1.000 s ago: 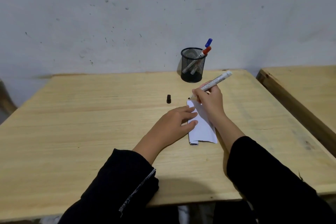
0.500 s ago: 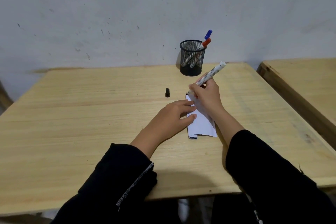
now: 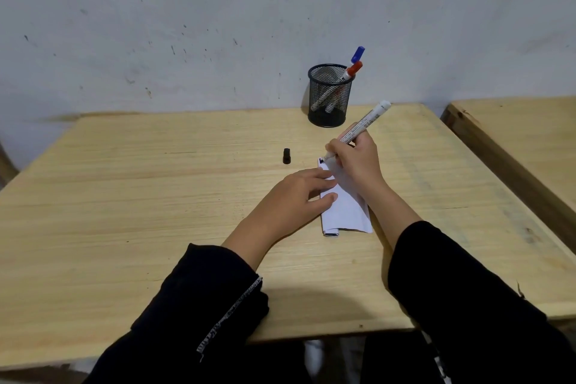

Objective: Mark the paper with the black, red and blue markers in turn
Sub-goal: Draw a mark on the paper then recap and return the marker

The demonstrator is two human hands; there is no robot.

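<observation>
Two hands: right fingers (image 3: pixel 335 146) grasp black marker (image 3: pixel 363 123); left (image 3: pixel 293 196) flat on paper (image 3: pixel 346 212).

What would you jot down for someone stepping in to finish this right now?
Right hand: grip shut on the black marker, tip at the paper's far corner, where a dark mark shows.
Left hand: flat, open, pinning the paper.
Black cap lies loose on the table.
Red marker and blue marker sit capped in the mesh cup.
Left: finish black, recap, then red, then blue.
</observation>
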